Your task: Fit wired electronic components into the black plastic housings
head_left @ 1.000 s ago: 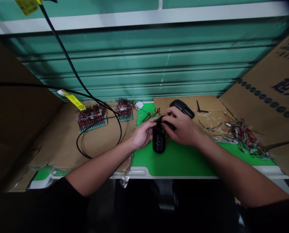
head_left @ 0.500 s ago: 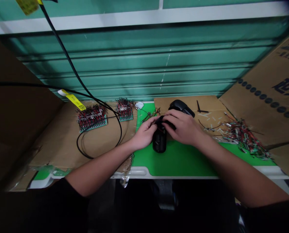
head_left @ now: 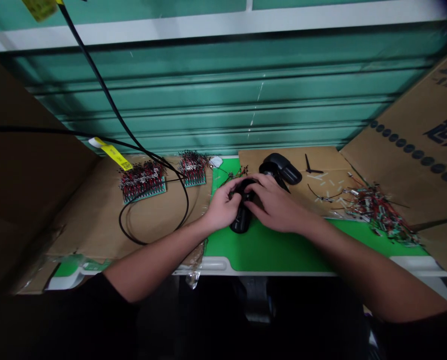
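Observation:
A black cylindrical device (head_left: 241, 218) lies tilted on the green mat (head_left: 276, 247) at the middle of the bench. My left hand (head_left: 220, 206) grips its left side with the fingers curled round it. My right hand (head_left: 274, 204) covers its upper end from the right, fingers closed on it. A second black rounded device (head_left: 284, 168) rests on cardboard just behind my right hand. Thin red and black wires (head_left: 235, 175) lie behind my left hand.
Two green circuit boards (head_left: 143, 181) packed with red parts sit on cardboard at the left, under a looping black cable (head_left: 153, 162) with a yellow tag (head_left: 114, 154). A heap of wired parts (head_left: 377, 212) lies at the right. A cardboard box (head_left: 422, 140) stands at the right edge.
The black device has tipped from nearly upright to a lower, tilted lie, and both hands have shifted slightly left and down with it.

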Available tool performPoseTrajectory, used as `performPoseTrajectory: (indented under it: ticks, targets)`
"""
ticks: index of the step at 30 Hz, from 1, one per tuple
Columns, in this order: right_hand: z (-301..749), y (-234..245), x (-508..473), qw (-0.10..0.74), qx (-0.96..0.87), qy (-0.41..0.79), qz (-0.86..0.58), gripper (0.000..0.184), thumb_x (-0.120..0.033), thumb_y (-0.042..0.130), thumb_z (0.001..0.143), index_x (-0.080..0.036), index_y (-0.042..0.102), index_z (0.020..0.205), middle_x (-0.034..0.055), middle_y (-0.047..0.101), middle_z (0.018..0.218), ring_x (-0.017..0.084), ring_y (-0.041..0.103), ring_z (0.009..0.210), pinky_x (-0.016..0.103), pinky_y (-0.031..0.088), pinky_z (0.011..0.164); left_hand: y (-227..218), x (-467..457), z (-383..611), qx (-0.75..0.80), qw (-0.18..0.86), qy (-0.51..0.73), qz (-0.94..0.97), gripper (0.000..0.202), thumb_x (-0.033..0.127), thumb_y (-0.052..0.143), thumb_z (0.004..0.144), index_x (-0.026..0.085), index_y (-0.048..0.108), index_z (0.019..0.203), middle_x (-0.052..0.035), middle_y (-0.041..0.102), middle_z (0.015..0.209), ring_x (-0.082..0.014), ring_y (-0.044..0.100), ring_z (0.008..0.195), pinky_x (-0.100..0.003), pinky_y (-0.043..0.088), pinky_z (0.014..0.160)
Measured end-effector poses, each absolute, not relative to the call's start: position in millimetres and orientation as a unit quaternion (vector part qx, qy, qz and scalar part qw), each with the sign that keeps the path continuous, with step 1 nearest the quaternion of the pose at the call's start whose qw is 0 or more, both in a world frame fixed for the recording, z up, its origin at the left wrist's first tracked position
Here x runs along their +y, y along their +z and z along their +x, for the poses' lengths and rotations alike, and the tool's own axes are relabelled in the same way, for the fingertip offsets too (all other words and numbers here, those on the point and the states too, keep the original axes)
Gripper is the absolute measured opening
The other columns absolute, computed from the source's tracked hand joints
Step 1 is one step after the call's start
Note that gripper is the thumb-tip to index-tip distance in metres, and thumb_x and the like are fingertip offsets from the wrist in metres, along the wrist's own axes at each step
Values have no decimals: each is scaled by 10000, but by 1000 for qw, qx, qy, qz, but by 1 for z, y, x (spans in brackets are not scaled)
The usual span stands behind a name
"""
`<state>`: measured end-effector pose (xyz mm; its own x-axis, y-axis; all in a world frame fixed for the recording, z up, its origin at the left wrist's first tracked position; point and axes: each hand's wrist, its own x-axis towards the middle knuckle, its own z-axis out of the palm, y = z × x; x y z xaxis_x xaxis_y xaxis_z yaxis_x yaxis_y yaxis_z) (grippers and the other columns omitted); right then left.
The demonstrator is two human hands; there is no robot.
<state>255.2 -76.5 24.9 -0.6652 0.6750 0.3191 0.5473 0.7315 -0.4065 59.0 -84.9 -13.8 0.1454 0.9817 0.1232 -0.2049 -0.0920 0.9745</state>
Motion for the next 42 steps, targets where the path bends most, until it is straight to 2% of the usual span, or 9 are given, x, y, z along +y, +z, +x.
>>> performPoseTrajectory:
  ticks: [3, 5, 9, 20, 25, 27, 34, 38, 42]
  targets:
    - [258, 31, -74, 246, -906, 143, -313, 190, -223, 600, 1048, -194, 670, 1222, 185, 532, 1533, 356, 550, 1361, 614, 486, 1147, -12, -84, 57, 382, 580, 523, 494, 529, 129, 655, 793, 149, 709, 1319, -95, 782, 1168, -245, 712, 1143, -378, 509, 1095]
    - [260, 36, -72, 282, -896, 155, -307, 155, -203, 595, 1043, -203, 678, 1173, 171, 566, 1509, 325, 606, 1289, 561, 509, 1108, -12, -84, 56, 392, 602, 499, 485, 592, 165, 667, 814, 158, 654, 1405, -54, 769, 979, -191, 689, 839, -317, 549, 831]
    - [261, 42, -68, 326, -843, 218, -367, 91, -245, 636, 1026, -218, 614, 1110, 64, 720, 1004, 204, 676, 803, 377, 548, 783, -8, -86, 54, 401, 639, 457, 472, 749, 233, 701, 819, 156, 524, 1543, 21, 643, 740, -117, 460, 547, -251, 321, 526]
    - [257, 25, -58, 339, -767, 364, -405, 159, -313, 693, 931, -201, 674, 1041, 53, 751, 902, 145, 634, 553, 278, 464, 514, 14, -86, 50, 409, 658, 409, 482, 863, 288, 756, 742, 134, 489, 1548, 3, 663, 793, -177, 575, 689, -290, 407, 660]
    - [254, 23, -60, 382, -692, 416, -451, 241, -395, 769, 837, -226, 642, 953, 37, 722, 831, 179, 661, 534, 283, 460, 454, 59, -113, 53, 490, 424, 397, 651, 781, 332, 930, 676, 173, 654, 1389, -185, 684, 1277, -396, 627, 1177, -486, 459, 1057]
    - [250, 25, -68, 375, -657, 473, -451, 314, -451, 794, 826, -244, 595, 953, 17, 699, 729, 210, 671, 513, 300, 477, 436, 74, -130, 57, 530, 340, 371, 682, 766, 329, 952, 653, 169, 673, 1347, -208, 654, 1287, -463, 609, 1219, -544, 427, 1111]
    - [232, 35, -112, 260, -680, 580, -366, 343, -444, 839, 853, -242, 590, 975, -28, 627, 616, 185, 638, 525, 275, 450, 468, 75, -199, 49, 632, 232, 231, 703, 454, 328, 742, 874, 148, 675, 1286, -175, 686, 996, -387, 718, 894, -522, 554, 905]
    - [231, 41, -132, 211, -707, 629, -245, 496, -377, 912, 817, -238, 624, 1196, 52, 708, 1055, 145, 678, 713, 308, 580, 635, 69, -264, 23, 665, 232, 236, 669, 585, 376, 736, 894, 211, 602, 1439, -151, 761, 1084, -351, 763, 926, -457, 608, 834]
    - [238, 43, -131, 183, -717, 639, -208, 564, -389, 933, 823, -250, 629, 1278, 65, 699, 1122, 133, 668, 731, 299, 586, 645, 84, -340, -26, 737, 226, 303, 561, 613, 391, 831, 822, 317, 640, 1399, -43, 801, 1064, -274, 773, 861, -385, 639, 750]
